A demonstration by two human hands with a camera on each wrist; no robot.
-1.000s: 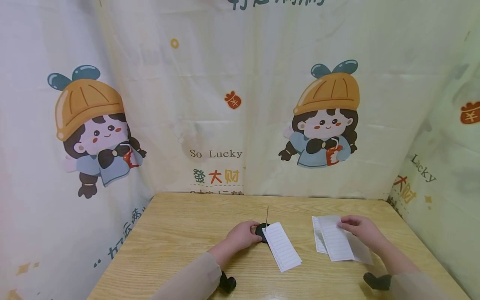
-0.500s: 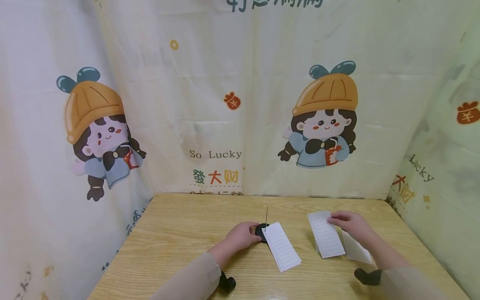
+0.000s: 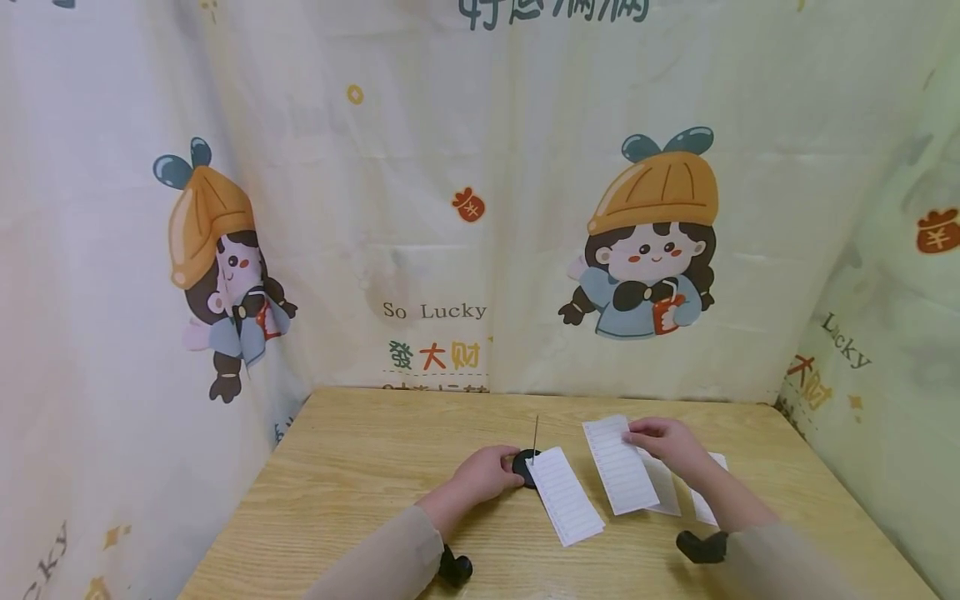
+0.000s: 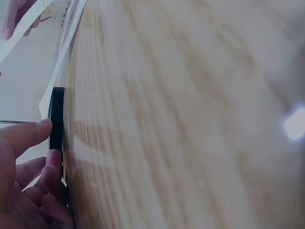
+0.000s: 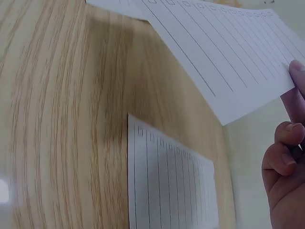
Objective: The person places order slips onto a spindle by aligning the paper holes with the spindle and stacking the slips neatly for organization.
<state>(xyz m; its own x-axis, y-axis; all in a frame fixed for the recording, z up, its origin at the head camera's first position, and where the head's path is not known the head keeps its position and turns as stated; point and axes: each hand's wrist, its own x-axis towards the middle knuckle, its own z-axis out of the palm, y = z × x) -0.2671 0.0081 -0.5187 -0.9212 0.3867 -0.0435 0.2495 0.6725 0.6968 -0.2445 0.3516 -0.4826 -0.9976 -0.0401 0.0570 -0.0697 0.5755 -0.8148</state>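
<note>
My right hand [image 3: 670, 447] pinches a lined sheet [image 3: 619, 468] by one edge — open gap before the papers [image 3: 567, 498] — left hand [image 3: 486, 472] gripping the black base [image 3: 524, 468]

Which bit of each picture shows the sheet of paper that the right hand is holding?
Head view: the sheet is low, right of centre.
Left wrist view: the sheet is a pale strip, top left.
Right wrist view: the sheet spans the upper right.
Shared landmark: the right hand, pinching it.
</note>
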